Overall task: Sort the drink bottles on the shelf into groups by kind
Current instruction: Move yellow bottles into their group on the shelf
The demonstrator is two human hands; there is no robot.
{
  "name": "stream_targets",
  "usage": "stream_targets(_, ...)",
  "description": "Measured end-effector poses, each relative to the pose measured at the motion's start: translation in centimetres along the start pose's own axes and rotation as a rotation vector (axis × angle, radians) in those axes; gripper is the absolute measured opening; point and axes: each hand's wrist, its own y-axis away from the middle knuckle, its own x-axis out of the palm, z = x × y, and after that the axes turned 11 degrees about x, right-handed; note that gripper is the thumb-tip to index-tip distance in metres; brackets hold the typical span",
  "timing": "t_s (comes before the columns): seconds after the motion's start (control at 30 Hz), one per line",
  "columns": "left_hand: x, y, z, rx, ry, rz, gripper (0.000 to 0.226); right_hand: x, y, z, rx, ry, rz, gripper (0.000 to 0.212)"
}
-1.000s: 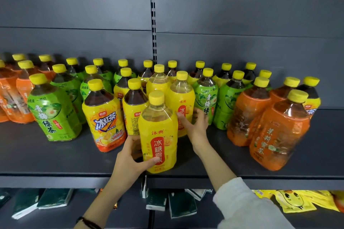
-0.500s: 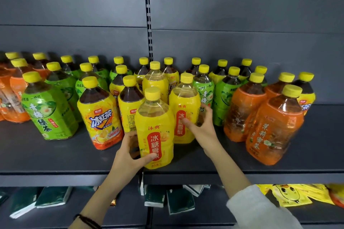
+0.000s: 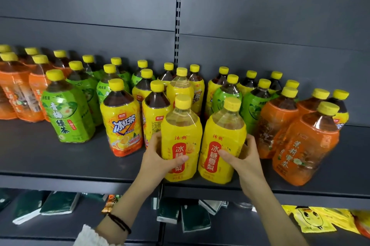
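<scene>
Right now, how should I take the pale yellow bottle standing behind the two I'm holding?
Set the grip on the neck of the pale yellow bottle, just under its cap, coming down from above. It stands upright with dark tea bottles crowding both sides and the two held bottles in front, so only its top is free.

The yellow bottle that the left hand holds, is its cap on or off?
On. The yellow cap sits on the neck of the bottle that the left hand grips; how tight, cannot tell.
</scene>
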Motion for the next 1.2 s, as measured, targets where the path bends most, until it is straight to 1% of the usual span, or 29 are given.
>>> stream_targets(0.07, -0.7, 0.7, 0.2, 0.008, 0.018, -0.044, 0.083, 0.7, 1.0, 0.2, 0.005, -0.045, 0.016, 0.095)
stream_targets(0.17, -2.9, 1.3, 0.1, 0.015, -0.009, -0.090, 0.085, 2.5, 2.1, 1.1, 0.002, -0.062, 0.083, 0.101)
stream_targets(0.27, -6.4, 1.8, -0.2, 0.026, -0.036, -0.146, 0.087, 5.9, 2.3, 1.7, 0.008, -0.055, 0.153, 0.106)
stream_targets(0.4, -13.0, 2.6, -0.7, 0.039, -0.059, -0.279, 0.083, 13.4, 1.9, 0.8, 0.027, -0.049, 0.270, 0.100)
stream_targets(0.53, -21.4, 3.2, -1.4, 0.046, -0.095, -0.376, 0.093, 21.6, 1.9, -1.1, 0.053, -0.051, 0.347, 0.101)
stream_targets(0.63, -28.0, 3.2, -1.7, 0.046, -0.110, -0.437, 0.086, 27.9, 1.9, -2.6, 0.074, -0.069, 0.402, 0.100)
stream_targets(0.7, -32.4, 3.1, -1.7, 0.042, -0.122, -0.468, 0.081, 32.4, 1.8, -3.5, 0.090, -0.063, 0.410, 0.096)
stream_targets(0.8, -37.0, 2.8, -1.7, 0.031, -0.138, -0.484, 0.088, 37.1, 1.2, -4.5, 0.087, -0.067, 0.391, 0.096)
stream_targets(0.93, -44.0, 2.3, -1.1, 0.018, -0.162, -0.508, 0.089, 44.3, 0.1, -6.2, 0.094, -0.060, 0.356, 0.090)
stream_targets(1.13, -53.7, 0.5, 0.3, -0.002, -0.252, -0.460, 0.100, 54.0, -0.9, -8.2, 0.004, -0.001, 0.331, 0.067)
stream_targets(1.2, -56.4, 0.0, 0.5, 0.001, -0.266, -0.473, 0.104, 56.8, -0.9, -8.9, 0.001, 0.020, 0.330, 0.066)
